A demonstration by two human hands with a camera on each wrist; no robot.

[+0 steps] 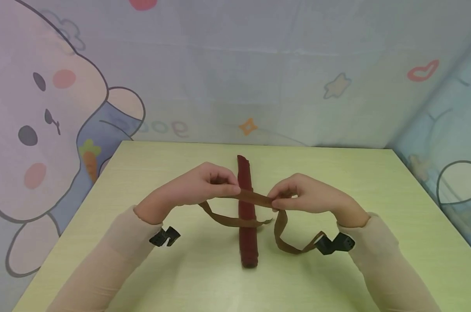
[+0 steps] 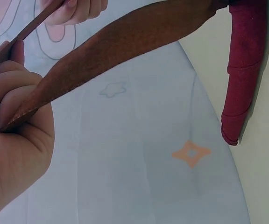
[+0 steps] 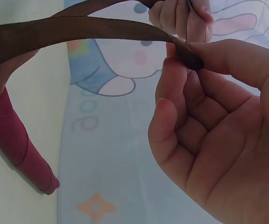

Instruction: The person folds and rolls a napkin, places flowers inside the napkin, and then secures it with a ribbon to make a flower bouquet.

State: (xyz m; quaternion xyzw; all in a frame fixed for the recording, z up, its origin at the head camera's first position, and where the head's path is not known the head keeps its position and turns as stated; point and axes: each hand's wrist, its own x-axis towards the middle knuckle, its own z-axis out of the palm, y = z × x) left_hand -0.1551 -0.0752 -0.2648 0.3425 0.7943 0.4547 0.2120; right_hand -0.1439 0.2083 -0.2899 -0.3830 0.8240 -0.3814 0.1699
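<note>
A dark red rolled cloth [image 1: 248, 247] lies lengthwise on the table. Above it, a brown ribbon [image 1: 255, 198] is stretched between two hands. The left hand [image 1: 200, 184], on the roll's left, pinches the ribbon between thumb and fingers. To the right, the right hand [image 1: 311, 195] pinches it too; in the right wrist view thumb and index finger grip a fold of the ribbon [image 3: 125, 29]. One length of ribbon crosses the roll lower down, and another loops below the right hand. Whether the ribbon is fastened to the roll cannot be told.
The pale yellow-green table [image 1: 173, 160] ends at a printed cloth backdrop [image 1: 235, 86] with a cartoon animal. Small black devices [image 1: 164, 236] sit at both wrists, and the ribbon's right loop reaches the one on the right.
</note>
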